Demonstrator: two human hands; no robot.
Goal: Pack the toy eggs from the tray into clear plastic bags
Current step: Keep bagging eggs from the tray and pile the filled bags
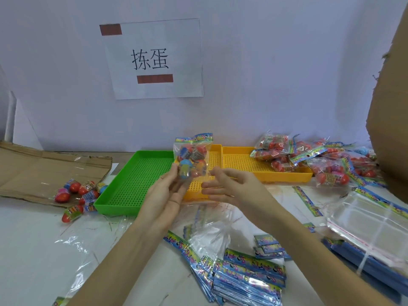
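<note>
A clear plastic bag (192, 159) with several toy eggs inside and a colourful header card stands upright above the trays. My left hand (163, 196) holds it from below, fingers curled round its lower left part. To the bag's right, my right hand (229, 187) is spread with straight fingers, fingertips close to the bag's lower edge. The green tray (132, 184) and the yellow tray (245, 167) beside it show bare perforated floors. Loose toy eggs (77, 193) lie left of the green tray.
A pile of filled bags (318, 160) sits at the back right, partly over the yellow tray. Empty bags with header cards (245, 277) lie stacked in front of me. A packet of clear bags (373, 224) lies right. Flattened cardboard (42, 171) lies at left, a cardboard box (390, 107) at right.
</note>
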